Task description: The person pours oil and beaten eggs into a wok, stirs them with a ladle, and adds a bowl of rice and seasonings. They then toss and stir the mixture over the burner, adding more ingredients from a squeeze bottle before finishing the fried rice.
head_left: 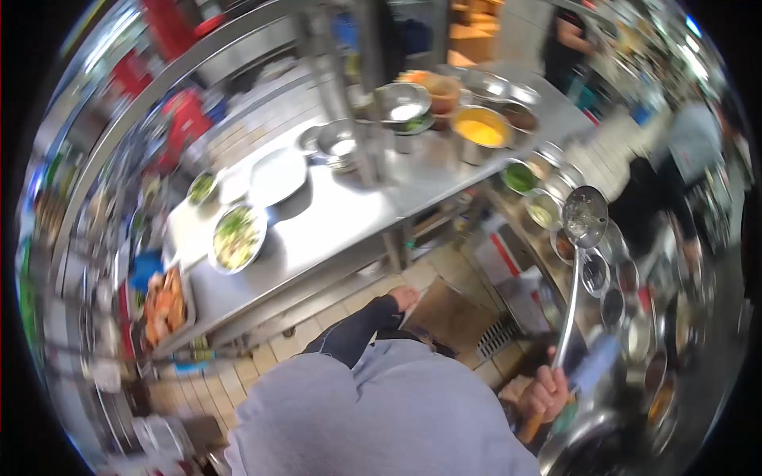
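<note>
My right hand (545, 394) is wrapped round the handle of a long metal skimmer (586, 216). Its round, speckled head is raised up and away from me, over the row of small bowls, and the wooden handle end sticks out below my fist. Bits of something pale seem to cling to the head. My left hand (405, 297), at the end of a dark sleeve, hangs low in front of me near the steel table's edge. Its fingers are small and blurred, and I see no object in it.
Across the steel table (341, 208) stand a bowl of chopped greens (238, 238), a white tray (278, 176) and a pot of yellow liquid (482, 127). A tray of orange-brown food (165, 305) sits at left. Ingredient bowls (543, 209) line the right; another person (651, 190) stands beyond.
</note>
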The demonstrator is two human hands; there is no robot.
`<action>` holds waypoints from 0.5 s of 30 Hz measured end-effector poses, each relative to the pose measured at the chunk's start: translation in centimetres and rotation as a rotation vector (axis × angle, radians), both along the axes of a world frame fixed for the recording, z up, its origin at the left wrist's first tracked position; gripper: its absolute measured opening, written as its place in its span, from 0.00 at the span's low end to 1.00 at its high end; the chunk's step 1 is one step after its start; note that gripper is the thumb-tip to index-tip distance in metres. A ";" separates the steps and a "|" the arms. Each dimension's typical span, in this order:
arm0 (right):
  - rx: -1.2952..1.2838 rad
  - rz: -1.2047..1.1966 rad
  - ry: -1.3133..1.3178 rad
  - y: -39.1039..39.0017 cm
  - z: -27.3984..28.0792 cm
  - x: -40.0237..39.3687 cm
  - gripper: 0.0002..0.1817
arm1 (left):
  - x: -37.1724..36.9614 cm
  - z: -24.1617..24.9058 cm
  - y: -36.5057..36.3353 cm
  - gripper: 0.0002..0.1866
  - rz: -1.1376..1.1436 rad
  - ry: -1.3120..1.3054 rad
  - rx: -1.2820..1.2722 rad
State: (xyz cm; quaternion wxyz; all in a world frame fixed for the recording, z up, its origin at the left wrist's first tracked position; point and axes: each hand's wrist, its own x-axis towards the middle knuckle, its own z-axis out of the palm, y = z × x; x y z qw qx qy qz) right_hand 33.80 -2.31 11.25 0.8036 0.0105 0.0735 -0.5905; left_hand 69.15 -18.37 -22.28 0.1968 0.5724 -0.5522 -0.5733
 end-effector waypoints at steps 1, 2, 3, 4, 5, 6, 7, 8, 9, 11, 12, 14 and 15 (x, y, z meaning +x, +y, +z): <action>0.014 0.060 -0.003 -2.7 0.5 0.7 0.21 | 1.6 2.0 -0.9 0.11 0.218 0.296 0.010; 0.031 0.112 -0.003 -5.3 1.1 1.4 0.22 | 3.9 4.5 -2.3 0.11 0.380 0.467 0.066; 0.019 0.150 -0.013 -7.9 2.1 2.8 0.22 | 6.4 7.6 -3.4 0.11 0.534 0.642 0.113; 0.009 0.182 -0.022 -10.4 3.2 4.2 0.23 | 7.7 14.8 -2.4 0.17 0.966 0.960 0.097; -0.011 0.201 0.044 -12.8 3.8 5.2 0.23 | 12.0 13.5 -2.6 0.21 1.054 1.215 0.092; -0.026 0.253 0.095 -15.3 3.9 5.6 0.23 | 16.4 12.1 -2.9 0.27 1.132 1.475 0.089; 0.000 0.282 0.161 -17.4 4.6 6.6 0.22 | 19.1 13.5 -2.4 0.34 1.420 1.418 -0.019; 0.024 0.297 0.227 -19.5 5.4 7.8 0.21 | 22.1 13.1 -2.1 0.35 1.690 1.400 -0.106; 0.026 0.295 0.236 -21.9 5.4 8.1 0.21 | 24.2 14.1 -0.7 0.36 1.783 1.394 -0.285; 0.057 0.409 0.461 -26.3 4.1 7.3 0.14 | 32.1 8.4 1.1 0.25 1.840 1.606 -0.112; 0.019 0.389 0.728 -28.3 4.1 7.7 0.14 | 33.7 7.1 2.1 0.20 1.750 1.537 -0.259; -0.039 0.265 1.232 -30.1 6.0 10.1 0.06 | 34.6 9.3 3.1 0.06 1.375 1.826 -0.332; -0.038 0.218 1.260 -30.7 7.0 11.5 0.06 | 35.2 8.5 3.7 0.04 1.400 1.726 -0.362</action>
